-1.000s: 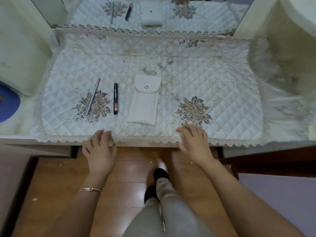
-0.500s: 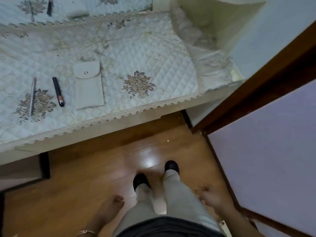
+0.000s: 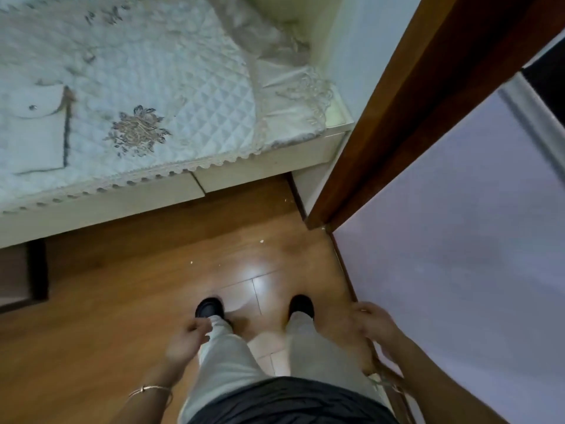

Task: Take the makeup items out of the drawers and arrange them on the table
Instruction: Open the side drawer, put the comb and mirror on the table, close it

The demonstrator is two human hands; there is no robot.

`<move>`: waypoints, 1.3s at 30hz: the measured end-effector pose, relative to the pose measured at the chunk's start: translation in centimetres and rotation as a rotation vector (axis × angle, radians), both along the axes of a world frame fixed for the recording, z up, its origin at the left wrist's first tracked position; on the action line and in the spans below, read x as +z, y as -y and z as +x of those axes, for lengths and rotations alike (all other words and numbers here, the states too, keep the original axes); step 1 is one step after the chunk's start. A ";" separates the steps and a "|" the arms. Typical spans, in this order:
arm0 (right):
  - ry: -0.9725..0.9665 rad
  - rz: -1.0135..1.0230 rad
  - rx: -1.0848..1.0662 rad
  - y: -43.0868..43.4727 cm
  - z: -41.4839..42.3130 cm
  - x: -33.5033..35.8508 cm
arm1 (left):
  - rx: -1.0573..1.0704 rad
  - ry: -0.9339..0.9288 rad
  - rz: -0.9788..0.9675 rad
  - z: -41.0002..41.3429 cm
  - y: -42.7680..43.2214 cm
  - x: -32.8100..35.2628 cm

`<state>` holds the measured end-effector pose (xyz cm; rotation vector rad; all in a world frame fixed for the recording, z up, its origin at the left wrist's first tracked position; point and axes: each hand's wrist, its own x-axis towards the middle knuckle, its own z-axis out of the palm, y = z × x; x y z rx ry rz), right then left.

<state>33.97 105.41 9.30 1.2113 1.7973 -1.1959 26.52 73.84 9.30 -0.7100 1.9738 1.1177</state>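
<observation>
Although both hands hang empty by the legs, the left hand (image 3: 186, 339) loosely curled and the right hand (image 3: 371, 321) open beside the door (image 3: 458, 240), only 1 makeup item shows: the white pouch (image 3: 30, 130) on the quilted tabletop (image 3: 183, 87), near the left edge. No open drawer is visible, so further items could be missed. Stepping back risks bumping the door.

Pouch (image 3: 30, 130) on table (image 3: 250, 166) far left; door (image 3: 458, 240) right; feet between, on floor (image 3: 107, 301).
</observation>
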 end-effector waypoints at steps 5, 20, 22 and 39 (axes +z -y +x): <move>-0.116 0.001 -0.095 -7.1 -1.5 1.1 | -0.040 0.026 -0.025 2.4 -3.1 0.8; 0.026 -0.066 -0.031 -6.7 -3.4 -0.7 | 0.097 0.122 0.006 -2.1 -5.9 -1.4; 0.021 -0.086 -0.056 -7.0 -4.9 -0.5 | 0.094 0.081 0.020 -3.7 -6.2 -1.6; -0.043 -0.199 0.178 -10.0 -21.0 -2.9 | 0.487 0.098 0.119 -5.4 -12.7 -2.9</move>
